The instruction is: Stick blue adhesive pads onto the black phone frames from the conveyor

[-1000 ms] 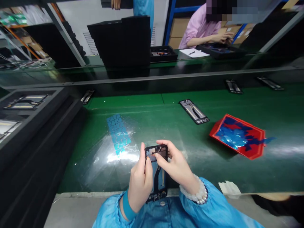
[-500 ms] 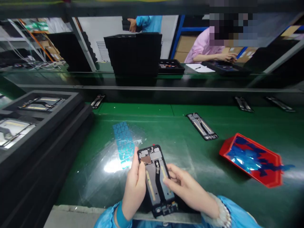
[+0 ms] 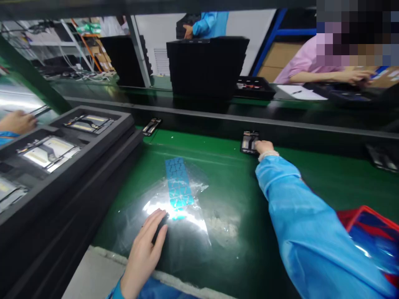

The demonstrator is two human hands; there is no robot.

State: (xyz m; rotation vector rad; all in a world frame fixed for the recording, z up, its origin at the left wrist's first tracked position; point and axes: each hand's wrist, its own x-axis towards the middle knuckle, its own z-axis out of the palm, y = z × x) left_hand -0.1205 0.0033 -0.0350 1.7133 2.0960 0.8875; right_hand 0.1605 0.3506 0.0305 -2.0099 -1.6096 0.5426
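Observation:
My right hand (image 3: 264, 147) reaches out to the far edge of the green work surface. Its fingers are closed on the side of an opened phone body (image 3: 249, 143), which lies against the dark rail there. Much of that hand is turned away from view. Nearer to me, my left hand (image 3: 146, 241) hovers low over or rests on clear plastic film, thumb and fingers apart. Just beyond its fingertips lies a blue sheet of cut stickers (image 3: 180, 182). A dark patch between its fingers is too unclear to name.
Black foam trays (image 3: 121, 120) holding phone bodies are stacked at left. More phone bodies lie along the rail, one at left (image 3: 152, 126) and another at right (image 3: 382, 157). A red bin (image 3: 367, 211) with blue film stands right. Co-workers are beyond the rail; another person's hand (image 3: 18, 122) shows left.
My right hand has gone from the phone body near my lap to the far rail. My left hand has let go of that phone body and lowered over the film. The view has shifted.

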